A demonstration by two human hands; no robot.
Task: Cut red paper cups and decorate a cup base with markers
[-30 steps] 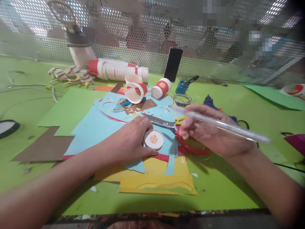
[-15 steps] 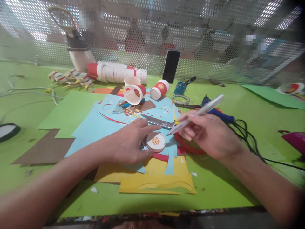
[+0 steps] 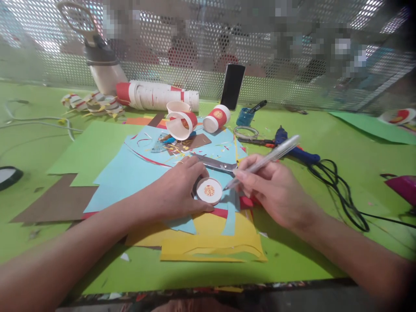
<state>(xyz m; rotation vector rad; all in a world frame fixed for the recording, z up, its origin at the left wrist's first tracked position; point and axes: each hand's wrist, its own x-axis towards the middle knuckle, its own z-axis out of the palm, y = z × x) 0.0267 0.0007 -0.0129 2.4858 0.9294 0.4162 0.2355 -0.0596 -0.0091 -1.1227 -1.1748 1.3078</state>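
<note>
My left hand (image 3: 177, 187) curls its thumb and fingers around a small white round piece (image 3: 209, 191), which has a raised rim and a gold-orange printed emblem and looks like a cut cup bottom. It rests on light blue paper (image 3: 120, 173). My right hand (image 3: 268, 186) grips a silvery-grey pen (image 3: 271, 155), its tip at the right rim of the round piece; I cannot tell whether they touch. Just beyond the hands lie scissors (image 3: 216, 164), their handles partly hidden by my right hand. Yellow paper (image 3: 211, 248) with a curved cut strip lies nearer me.
Behind stand red-and-white paper cups (image 3: 217, 118), a stack of cups (image 3: 162, 95), a bottle (image 3: 105, 69) and a propped phone (image 3: 233, 86). To the right lie a blue glue gun (image 3: 295, 151) with black cord (image 3: 344, 203) and a blue jar (image 3: 245, 117). Paper scraps are scattered about.
My right hand has moved slightly left and down, bringing the pen tip to the round piece's edge. My left hand and the round piece have shifted slightly left, as has the whole view.
</note>
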